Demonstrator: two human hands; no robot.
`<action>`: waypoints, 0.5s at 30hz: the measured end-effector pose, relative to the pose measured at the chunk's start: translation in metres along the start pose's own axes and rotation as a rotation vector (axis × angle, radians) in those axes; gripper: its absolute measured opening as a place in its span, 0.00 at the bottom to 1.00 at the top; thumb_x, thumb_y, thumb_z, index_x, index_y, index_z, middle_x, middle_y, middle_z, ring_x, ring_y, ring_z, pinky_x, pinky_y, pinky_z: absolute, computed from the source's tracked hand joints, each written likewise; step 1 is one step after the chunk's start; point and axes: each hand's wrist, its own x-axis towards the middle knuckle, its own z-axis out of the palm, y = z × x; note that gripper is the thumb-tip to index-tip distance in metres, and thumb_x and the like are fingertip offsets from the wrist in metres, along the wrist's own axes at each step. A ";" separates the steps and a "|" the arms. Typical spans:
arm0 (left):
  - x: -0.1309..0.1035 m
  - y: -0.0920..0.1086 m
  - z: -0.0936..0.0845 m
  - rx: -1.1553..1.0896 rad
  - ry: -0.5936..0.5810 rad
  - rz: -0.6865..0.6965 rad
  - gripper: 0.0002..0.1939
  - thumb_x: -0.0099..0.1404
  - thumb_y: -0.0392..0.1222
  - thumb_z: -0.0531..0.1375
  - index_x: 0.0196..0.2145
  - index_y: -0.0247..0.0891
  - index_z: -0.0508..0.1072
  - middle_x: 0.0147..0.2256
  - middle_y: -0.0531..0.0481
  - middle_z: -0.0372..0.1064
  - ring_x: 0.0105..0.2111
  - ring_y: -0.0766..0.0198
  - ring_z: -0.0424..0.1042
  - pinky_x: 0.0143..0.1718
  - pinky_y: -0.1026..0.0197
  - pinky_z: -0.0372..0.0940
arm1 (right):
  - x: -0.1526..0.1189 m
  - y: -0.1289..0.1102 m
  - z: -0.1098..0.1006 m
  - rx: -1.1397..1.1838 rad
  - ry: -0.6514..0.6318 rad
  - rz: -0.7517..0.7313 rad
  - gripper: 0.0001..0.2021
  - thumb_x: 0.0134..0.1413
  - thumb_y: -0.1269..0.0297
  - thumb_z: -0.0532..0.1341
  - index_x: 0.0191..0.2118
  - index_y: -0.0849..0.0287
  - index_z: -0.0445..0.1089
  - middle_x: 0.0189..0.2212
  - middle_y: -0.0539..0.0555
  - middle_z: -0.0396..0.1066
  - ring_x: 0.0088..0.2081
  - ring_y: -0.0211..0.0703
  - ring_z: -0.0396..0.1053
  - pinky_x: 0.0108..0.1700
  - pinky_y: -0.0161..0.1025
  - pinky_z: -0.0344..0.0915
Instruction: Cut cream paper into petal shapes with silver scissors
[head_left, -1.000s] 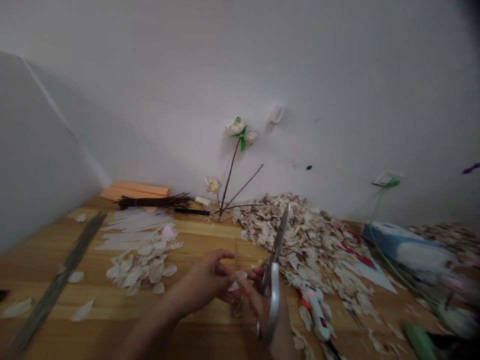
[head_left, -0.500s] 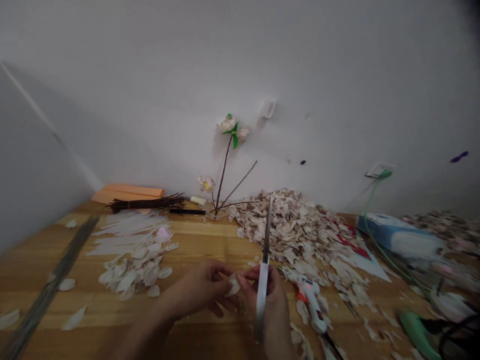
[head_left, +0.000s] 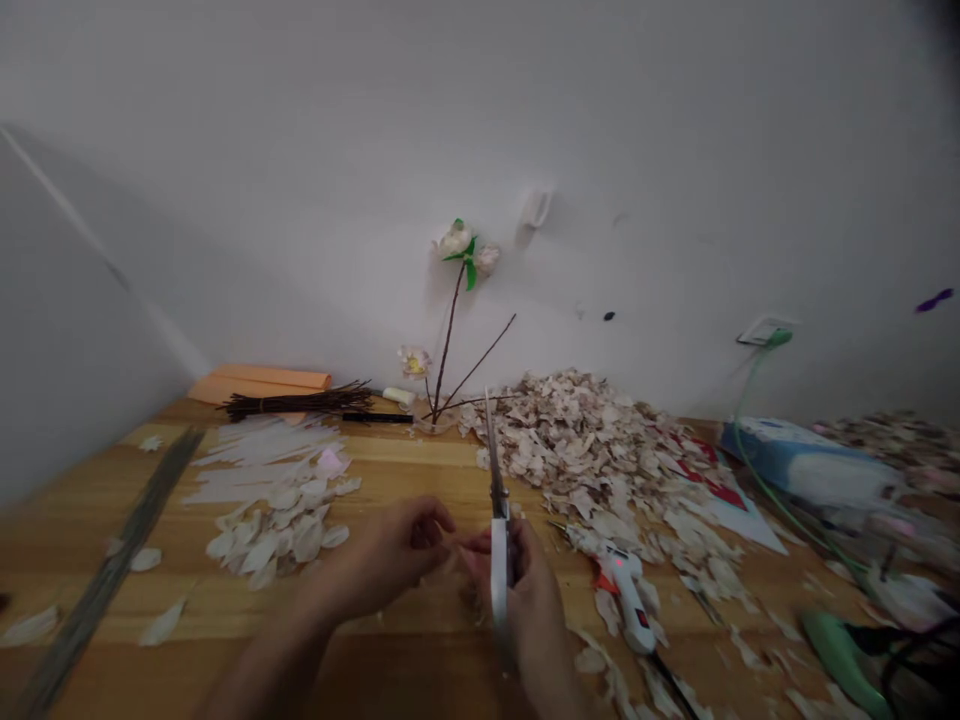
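White-handled scissors [head_left: 498, 560] rest in my right hand [head_left: 529, 590], blades pointing up and away toward the wall. The thumb and finger of my right hand also pinch close to my left hand [head_left: 409, 550], whose fingertips are pressed together. Between the two hands, a small pale piece is blurred and mostly hidden. To the left of my hands lies a small pile of pale petals [head_left: 281, 530]. A white glue gun [head_left: 630, 600] with a red light lies to the right of my right hand.
A heap of dried petals [head_left: 592, 440] spreads at the back right, near a blue and white package [head_left: 810, 465]. Flower stems [head_left: 450, 340] stand against the wall. Dark twigs [head_left: 296, 402], white strips [head_left: 262, 450] and thin wires [head_left: 112, 580] lie left. A green cable [head_left: 750, 470] hangs at right.
Both hands and the scissors have moved a little left. The pale petal that showed clearly at my fingertips is now blurred and mostly hidden. The view has shifted slightly.
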 end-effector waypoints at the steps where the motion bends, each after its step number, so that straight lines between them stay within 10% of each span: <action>1: 0.001 -0.004 -0.007 0.016 0.032 -0.009 0.11 0.54 0.43 0.55 0.34 0.37 0.69 0.24 0.55 0.63 0.22 0.67 0.63 0.21 0.66 0.60 | 0.000 0.000 0.000 0.015 0.006 0.014 0.16 0.30 0.63 0.69 0.27 0.56 0.62 0.21 0.46 0.70 0.25 0.38 0.68 0.29 0.34 0.66; 6: 0.000 -0.033 -0.053 0.346 0.319 -0.155 0.14 0.57 0.44 0.51 0.36 0.36 0.71 0.29 0.50 0.69 0.28 0.63 0.67 0.28 0.64 0.62 | 0.002 -0.001 -0.006 0.055 0.022 0.037 0.13 0.35 0.63 0.67 0.29 0.56 0.64 0.21 0.44 0.68 0.23 0.35 0.64 0.26 0.31 0.61; 15: -0.019 -0.067 -0.082 0.544 0.445 -0.370 0.16 0.56 0.39 0.52 0.41 0.38 0.72 0.42 0.43 0.73 0.41 0.53 0.71 0.39 0.59 0.60 | 0.001 -0.015 -0.006 0.132 -0.002 0.138 0.18 0.28 0.54 0.69 0.25 0.57 0.63 0.15 0.45 0.68 0.12 0.31 0.55 0.13 0.29 0.49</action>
